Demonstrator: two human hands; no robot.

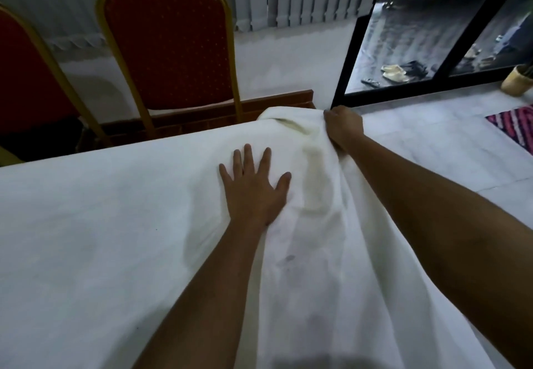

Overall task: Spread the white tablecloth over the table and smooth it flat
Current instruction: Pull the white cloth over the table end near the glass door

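Pinching the white tablecloth (115, 239) at the table's (202, 117) far corner, the right hand (343, 129) holds beyond the left hand (253, 189), spread flat on cloth beside the ridge between them.

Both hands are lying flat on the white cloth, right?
Not quite. The left hand lies flat on the white cloth, but the right hand grips a bunched bit of it at the far corner, as the head view shows.

My only view is the head camera, wide-angle, looking forward and down, close over the white tablecloth (115, 239) toward a red chair (170, 45).
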